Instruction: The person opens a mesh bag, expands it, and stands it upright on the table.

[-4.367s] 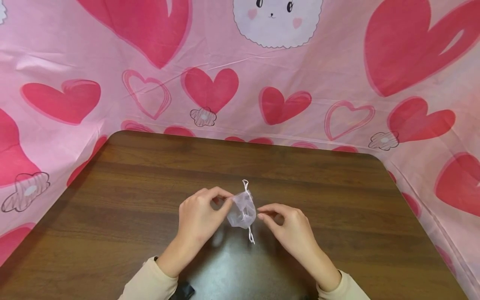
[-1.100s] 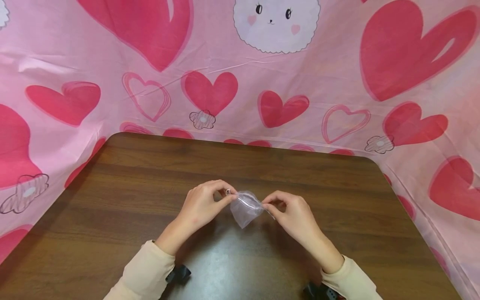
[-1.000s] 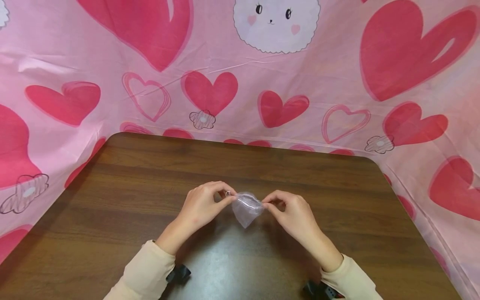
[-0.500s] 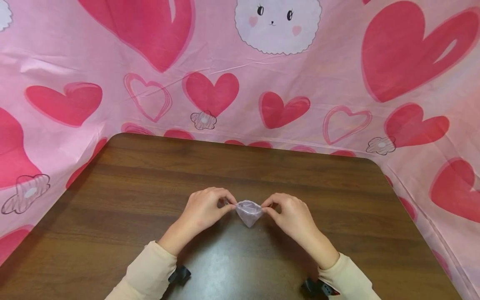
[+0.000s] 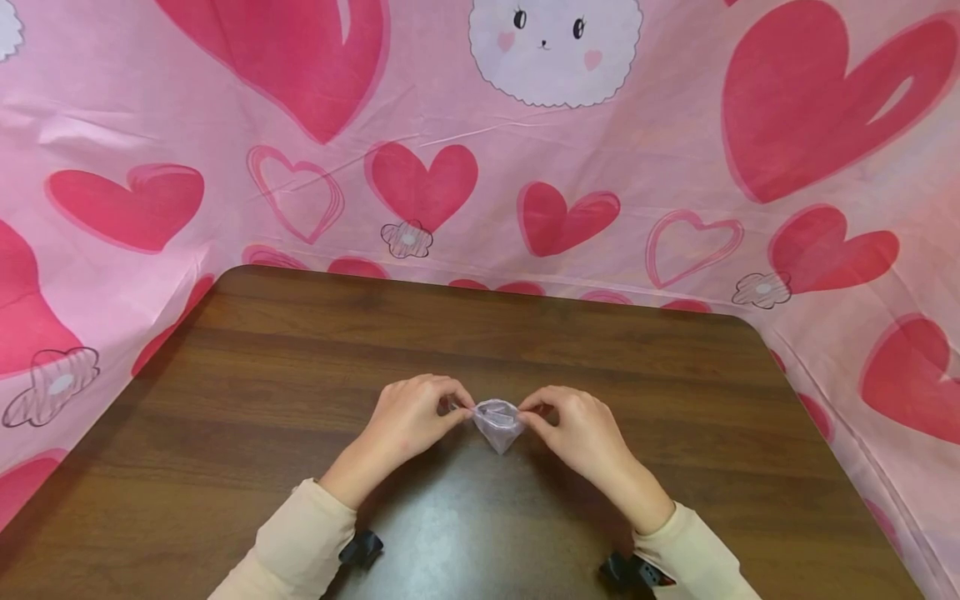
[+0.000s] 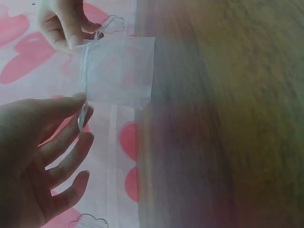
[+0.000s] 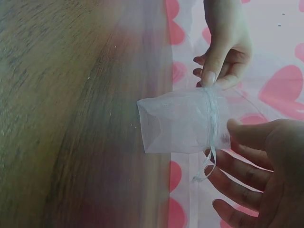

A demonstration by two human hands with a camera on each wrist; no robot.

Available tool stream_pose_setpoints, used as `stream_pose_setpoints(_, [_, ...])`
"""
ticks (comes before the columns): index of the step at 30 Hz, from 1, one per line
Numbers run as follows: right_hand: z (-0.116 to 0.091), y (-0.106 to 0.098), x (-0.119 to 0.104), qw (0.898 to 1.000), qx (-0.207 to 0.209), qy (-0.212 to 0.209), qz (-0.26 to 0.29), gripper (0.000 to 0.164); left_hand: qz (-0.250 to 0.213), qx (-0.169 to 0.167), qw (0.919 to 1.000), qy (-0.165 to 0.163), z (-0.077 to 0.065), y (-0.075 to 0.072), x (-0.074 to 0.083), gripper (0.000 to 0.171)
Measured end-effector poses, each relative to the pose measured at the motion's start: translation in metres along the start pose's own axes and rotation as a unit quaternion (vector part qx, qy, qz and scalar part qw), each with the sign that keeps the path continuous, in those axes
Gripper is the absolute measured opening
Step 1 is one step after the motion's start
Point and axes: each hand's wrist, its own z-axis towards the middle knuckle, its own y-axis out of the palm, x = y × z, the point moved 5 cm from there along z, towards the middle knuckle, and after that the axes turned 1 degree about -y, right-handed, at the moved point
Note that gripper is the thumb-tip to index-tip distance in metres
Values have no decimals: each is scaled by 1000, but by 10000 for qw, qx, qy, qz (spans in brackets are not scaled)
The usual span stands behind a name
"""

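Observation:
A small sheer white drawstring organza pouch [image 5: 498, 432] hangs between the two hands, its mouth facing up and spread wide. My left hand [image 5: 408, 417] pinches one side of its rim between thumb and index finger. At the opposite side of the rim, my right hand [image 5: 581, 425] pinches with thumb and fingertip. In the right wrist view the pouch [image 7: 178, 123] looks flat and see-through, with a thin cord loop [image 7: 205, 173] dangling near the right fingers. Another cord end [image 6: 81, 118] hangs by the left fingers in the left wrist view. Nothing shows inside the pouch.
A brown wood-grain table [image 5: 300, 350] lies under the hands. Pink cloth [image 5: 495, 125] printed with red hearts surrounds it at the back and sides. Black devices [image 5: 362, 548] sit at both wrists, by the cream sleeves [image 5: 300, 533].
Earlier only the left hand held the pouch, with its cords front and back. Since then the right hand has gripped the other side, and the pouch has turned, dropped slightly and its mouth has widened.

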Motion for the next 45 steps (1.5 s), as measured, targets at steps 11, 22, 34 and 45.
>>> stream_pose_setpoints(11, [9, 2, -7, 9998, 14, 180, -83, 15, -19, -122, 9999, -20, -1, 1, 2, 9])
stream_pose_setpoints(22, [15, 4, -10, 9993, -19, 284, -224, 15, -127, -320, 9993, -156, -2, -4, 1, 9])
stream_pose_setpoints(34, [14, 4, -9, 9993, -155, 335, -109, 17, 17, -126, 9996, -261, 3, -14, 14, 7])
stream_pose_setpoints(45, [16, 5, -10, 9990, -332, 312, -33, 14, 379, -601, 9974, -74, 20, 2, 32, 7])
